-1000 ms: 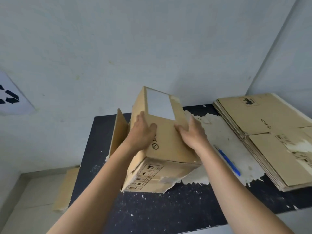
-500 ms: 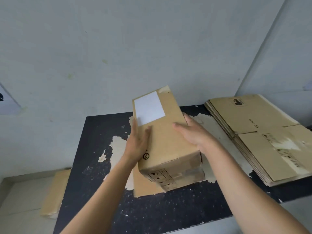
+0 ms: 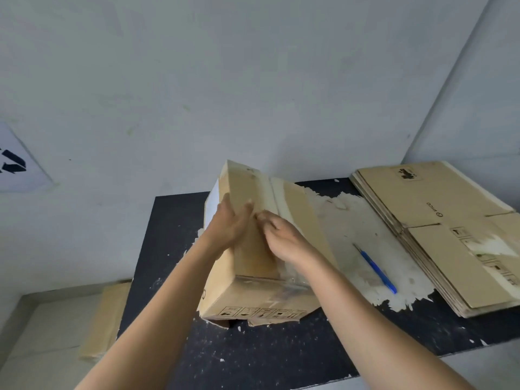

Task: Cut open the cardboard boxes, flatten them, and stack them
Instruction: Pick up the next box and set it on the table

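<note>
- We're on the opening step: left hand [image 3: 228, 223] flat, steadying the box [image 3: 249, 256].
- Right hand [image 3: 284, 237] curled at its taped seam [image 3: 270, 197]; whether it grips, we can't tell.
- Next: the blue tool [image 3: 377, 267], probably.

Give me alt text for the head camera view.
A person's left hand and right hand rest on a cardboard box standing on a black table. A blue pen-like tool lies to its right, beside a stack of flattened boxes.
</note>
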